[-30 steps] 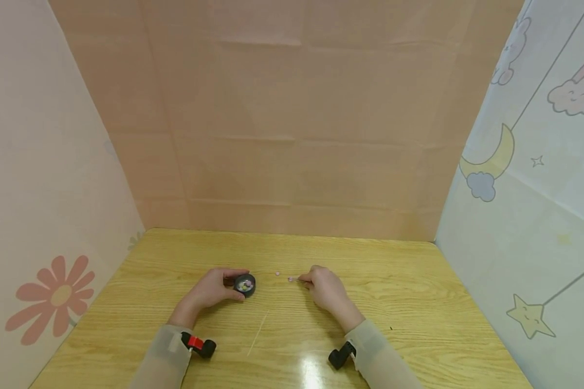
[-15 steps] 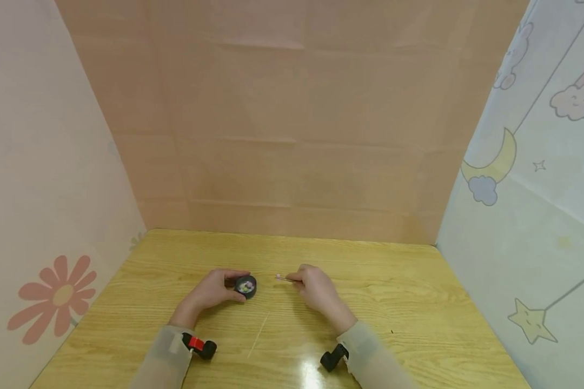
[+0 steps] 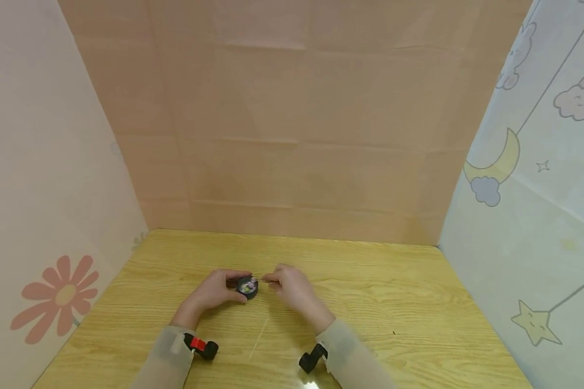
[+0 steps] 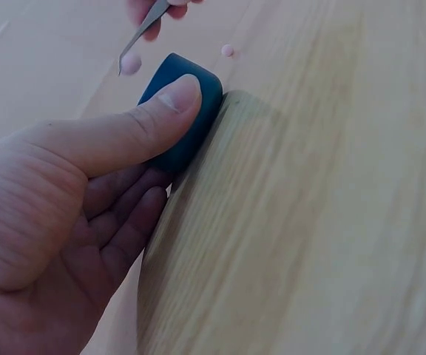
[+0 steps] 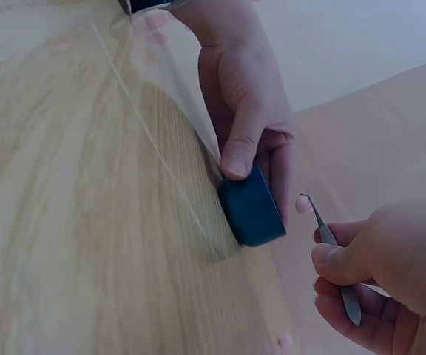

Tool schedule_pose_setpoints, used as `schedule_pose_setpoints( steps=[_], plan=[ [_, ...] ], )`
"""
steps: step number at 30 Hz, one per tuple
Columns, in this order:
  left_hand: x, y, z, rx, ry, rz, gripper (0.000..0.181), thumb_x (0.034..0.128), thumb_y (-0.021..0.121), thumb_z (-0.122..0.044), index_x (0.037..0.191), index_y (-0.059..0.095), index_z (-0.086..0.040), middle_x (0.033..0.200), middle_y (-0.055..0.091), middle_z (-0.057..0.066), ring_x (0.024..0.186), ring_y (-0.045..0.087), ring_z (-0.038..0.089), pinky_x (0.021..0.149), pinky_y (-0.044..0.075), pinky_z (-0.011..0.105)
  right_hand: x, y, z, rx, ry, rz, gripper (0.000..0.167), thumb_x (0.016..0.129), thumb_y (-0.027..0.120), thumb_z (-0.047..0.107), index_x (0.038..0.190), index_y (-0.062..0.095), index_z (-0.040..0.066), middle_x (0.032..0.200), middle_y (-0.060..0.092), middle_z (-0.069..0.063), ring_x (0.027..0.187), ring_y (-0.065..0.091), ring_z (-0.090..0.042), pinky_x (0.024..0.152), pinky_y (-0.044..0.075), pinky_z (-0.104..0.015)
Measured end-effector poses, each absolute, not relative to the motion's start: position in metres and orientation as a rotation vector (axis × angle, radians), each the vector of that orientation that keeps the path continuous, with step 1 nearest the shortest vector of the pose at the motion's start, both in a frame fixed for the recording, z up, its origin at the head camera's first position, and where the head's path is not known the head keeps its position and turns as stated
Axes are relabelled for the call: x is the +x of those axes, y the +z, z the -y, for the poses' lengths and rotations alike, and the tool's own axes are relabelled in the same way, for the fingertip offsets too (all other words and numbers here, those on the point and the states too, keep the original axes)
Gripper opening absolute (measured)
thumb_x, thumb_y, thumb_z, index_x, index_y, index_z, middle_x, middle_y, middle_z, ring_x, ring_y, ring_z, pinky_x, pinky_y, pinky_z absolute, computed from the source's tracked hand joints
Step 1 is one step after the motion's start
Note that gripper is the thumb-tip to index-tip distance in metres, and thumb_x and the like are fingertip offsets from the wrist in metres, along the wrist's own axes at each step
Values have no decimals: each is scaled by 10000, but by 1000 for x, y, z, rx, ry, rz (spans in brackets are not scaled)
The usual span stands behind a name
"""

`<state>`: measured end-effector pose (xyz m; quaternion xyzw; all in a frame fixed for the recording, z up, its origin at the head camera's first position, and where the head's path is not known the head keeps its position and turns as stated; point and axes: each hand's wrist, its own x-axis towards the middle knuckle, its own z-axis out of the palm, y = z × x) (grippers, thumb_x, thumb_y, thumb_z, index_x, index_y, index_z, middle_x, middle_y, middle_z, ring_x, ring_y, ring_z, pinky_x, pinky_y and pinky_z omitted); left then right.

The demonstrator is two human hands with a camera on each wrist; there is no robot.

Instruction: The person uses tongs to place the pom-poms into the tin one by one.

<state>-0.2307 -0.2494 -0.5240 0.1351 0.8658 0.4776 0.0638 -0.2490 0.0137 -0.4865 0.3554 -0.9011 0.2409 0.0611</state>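
My left hand [image 3: 209, 293] grips a small dark round dish [image 5: 251, 211] between thumb and fingers, low on the wooden table. Several coloured beads [image 3: 247, 288] lie inside it. My right hand [image 3: 293, 289] pinches a pair of fine bent-tip tweezers [image 5: 330, 240]. A pink bead [image 5: 303, 205] sits at their tips, held just by the dish's rim and, in the left wrist view, apart from the dish [image 4: 198, 126]. Another pink bead [image 4: 228, 50] rests on the table beside the dish; from the head, I cannot make it out.
The wooden table [image 3: 370, 281] ends at a tan back sheet [image 3: 292, 162]. Patterned panels stand at left [image 3: 58, 162] and right [image 3: 530, 216]. A thin pale line [image 3: 259, 337] and a small dark speck [image 3: 393, 333] mark the tabletop.
My right hand has moved left with the tweezers and a pink bead, from over the table to the dish's rim. The left hand has stayed around the dish.
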Motion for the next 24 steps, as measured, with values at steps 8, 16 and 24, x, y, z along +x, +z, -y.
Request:
schedule_pose_setpoints(
  steps=[8,16,24],
  plan=[
    [-231,-524,249,404,1466,-2588,674,845,942,-190,1454,678,-72,1372,701,111,1197,676,246,1016,549,481,-245,-491,-6,1051,714,2743,264,973,764,38,1166,861,190,881,677,64,715,546,-35,638,488,-227],
    [-231,-524,250,400,1463,-2589,672,838,948,-194,1446,686,-77,1373,702,112,1202,675,254,1023,543,498,-245,-495,-5,1043,716,2752,278,976,753,21,1181,855,179,881,670,55,689,515,-30,622,470,-221],
    [-231,-521,249,406,1464,-2585,671,838,948,-196,1443,688,-71,1374,705,104,1223,666,263,1050,521,526,-246,-501,-6,1060,689,2757,269,995,751,59,1215,842,184,912,689,39,750,598,-67,671,526,-248]
  ],
)
